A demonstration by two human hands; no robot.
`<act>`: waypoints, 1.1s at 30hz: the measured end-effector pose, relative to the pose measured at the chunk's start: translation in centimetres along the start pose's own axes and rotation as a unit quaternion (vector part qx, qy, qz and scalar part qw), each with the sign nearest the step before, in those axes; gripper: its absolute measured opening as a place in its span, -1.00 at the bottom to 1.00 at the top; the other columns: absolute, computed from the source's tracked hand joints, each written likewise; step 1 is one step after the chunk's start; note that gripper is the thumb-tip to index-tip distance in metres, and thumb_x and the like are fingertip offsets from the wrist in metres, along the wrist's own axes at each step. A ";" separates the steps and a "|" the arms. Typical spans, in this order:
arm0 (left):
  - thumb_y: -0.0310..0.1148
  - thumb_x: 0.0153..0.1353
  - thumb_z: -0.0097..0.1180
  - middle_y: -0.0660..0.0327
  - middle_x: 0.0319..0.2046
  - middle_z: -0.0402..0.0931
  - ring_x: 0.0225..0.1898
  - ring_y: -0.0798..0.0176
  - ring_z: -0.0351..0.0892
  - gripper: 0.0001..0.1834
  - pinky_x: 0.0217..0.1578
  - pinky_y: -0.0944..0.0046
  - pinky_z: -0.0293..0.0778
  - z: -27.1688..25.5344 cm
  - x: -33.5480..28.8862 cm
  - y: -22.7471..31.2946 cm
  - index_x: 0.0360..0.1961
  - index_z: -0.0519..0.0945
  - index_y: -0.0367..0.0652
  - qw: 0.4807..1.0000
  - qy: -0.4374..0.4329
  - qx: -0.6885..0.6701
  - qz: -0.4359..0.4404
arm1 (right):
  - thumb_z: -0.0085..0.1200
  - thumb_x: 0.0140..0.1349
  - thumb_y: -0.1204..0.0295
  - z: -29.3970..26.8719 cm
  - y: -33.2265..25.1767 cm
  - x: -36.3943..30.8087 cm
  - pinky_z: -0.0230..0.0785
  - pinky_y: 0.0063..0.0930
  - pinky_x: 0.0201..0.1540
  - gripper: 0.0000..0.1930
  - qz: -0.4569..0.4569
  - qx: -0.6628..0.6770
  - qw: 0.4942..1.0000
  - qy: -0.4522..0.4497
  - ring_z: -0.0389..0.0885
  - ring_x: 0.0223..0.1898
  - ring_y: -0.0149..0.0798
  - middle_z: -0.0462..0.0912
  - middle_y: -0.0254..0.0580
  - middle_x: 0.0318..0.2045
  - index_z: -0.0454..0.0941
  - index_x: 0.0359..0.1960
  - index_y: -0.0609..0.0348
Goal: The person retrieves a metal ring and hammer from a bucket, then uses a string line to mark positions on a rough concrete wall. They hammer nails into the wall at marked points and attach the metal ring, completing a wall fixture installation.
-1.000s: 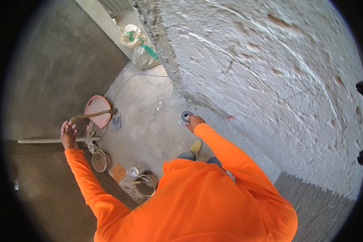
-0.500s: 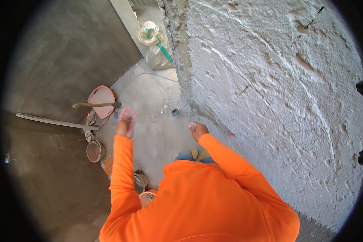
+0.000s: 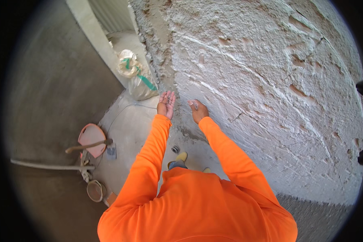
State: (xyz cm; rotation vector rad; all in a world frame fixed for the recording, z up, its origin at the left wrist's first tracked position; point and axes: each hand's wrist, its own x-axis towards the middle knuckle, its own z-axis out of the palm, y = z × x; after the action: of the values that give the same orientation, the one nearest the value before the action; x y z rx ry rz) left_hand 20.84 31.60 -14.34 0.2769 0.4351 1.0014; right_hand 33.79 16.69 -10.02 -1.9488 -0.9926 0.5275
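Note:
My left hand (image 3: 166, 105) is held out in front of me, palm turned up and fingers stretched. Thin pale streaks show across the palm and fingers; whether they are small objects or dust I cannot tell. Close to its right, my right hand (image 3: 199, 111) is closed, with something small and greyish near the thumb, too small to name. Both hands are in front of the rough grey wall (image 3: 246, 84), which has pale ridges, cracks and gouged hollows. Whether either hand touches the wall is unclear.
A tied white sack (image 3: 141, 86) with green tape stands by the wall opening. On the left are a pink tub (image 3: 92, 135), a wooden handle (image 3: 84, 147) across it, a long pale strip (image 3: 48, 165) and a bucket (image 3: 95, 190). A small dark ring (image 3: 175, 149) lies near my boots.
My left hand has swung right and forward, coming close to the right hand, and its palm now faces up. My right hand has moved slightly forward. The view has shifted and my feet have stepped.

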 end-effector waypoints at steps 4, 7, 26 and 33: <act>-0.59 0.41 -0.04 -0.01 0.22 0.39 0.31 -0.10 0.40 -0.74 0.31 -0.05 0.43 1.1 2.7 -0.1 0.10 0.39 -0.22 0.998 -0.052 -0.003 -0.044 | -0.08 0.46 0.18 2.7 -2.1 3.5 0.40 -0.21 0.18 -0.66 0.032 0.109 0.993 0.011 0.62 0.09 0.04 0.72 -0.07 -0.03 0.61 0.09 0.03; -0.58 0.40 -0.01 0.02 0.15 0.45 0.29 -0.06 0.42 -0.77 0.31 0.00 0.42 1.1 3.7 0.3 0.05 0.41 -0.20 0.993 -0.092 0.007 -0.072 | -0.10 0.44 0.28 3.9 -2.4 5.1 0.37 -0.29 0.20 -0.66 0.033 0.148 0.988 -0.009 0.63 0.10 -0.09 0.75 -0.15 -0.09 0.60 0.12 0.06; -0.47 0.40 0.08 0.04 0.23 0.43 0.28 -0.03 0.45 -0.76 0.24 0.01 0.43 0.2 5.8 5.5 0.06 0.44 -0.16 0.983 -0.117 0.142 0.001 | 0.13 0.36 0.31 1.0 -4.5 3.7 0.45 -0.02 -0.15 -0.82 0.077 -0.107 0.990 0.045 0.64 -0.23 0.24 0.72 0.12 -0.29 0.64 -0.15 0.10; -0.29 0.42 0.13 0.20 0.25 0.45 0.26 0.10 0.47 -0.69 0.23 0.02 0.40 -2.4 7.4 8.4 0.13 0.47 -0.07 0.952 -0.063 0.297 -0.036 | 0.16 0.37 0.25 -3.4 -0.5 -3.8 0.46 -0.05 -0.20 -0.79 0.142 -0.100 0.972 0.157 0.67 -0.29 0.17 0.71 0.07 -0.39 0.66 -0.19 0.11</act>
State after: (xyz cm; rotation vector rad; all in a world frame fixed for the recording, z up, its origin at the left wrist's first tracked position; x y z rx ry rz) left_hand 16.89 42.36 -14.63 0.8555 0.6196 0.7564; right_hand 33.56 12.08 -7.80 -2.2862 -0.5885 0.2678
